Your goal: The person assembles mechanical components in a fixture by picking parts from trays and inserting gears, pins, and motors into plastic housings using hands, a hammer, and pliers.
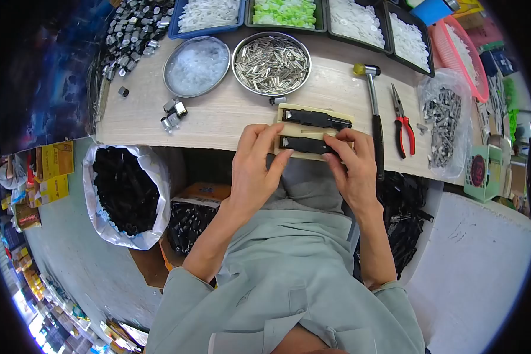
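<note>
A cream-coloured block fixture [340, 112] lies at the table's front edge, holding two long black plastic housings side by side. The far black plastic housing [310, 117] has a metal piece at its left end and is untouched. At the near black plastic housing [304, 144], my left hand [255, 164] has thumb and index finger curled around the left end. My right hand [356, 168] pinches the right end of that same housing with thumb and fingers. Its right tip is hidden under those fingers.
Behind the fixture stand a bowl of metal pins [271, 64] and a dish of clear pieces [196, 66]. A hammer [374, 106] and red-handled pliers [402, 121] lie right. Small motors [174, 112] sit left. Below the table is a white sack [162, 197] of black parts.
</note>
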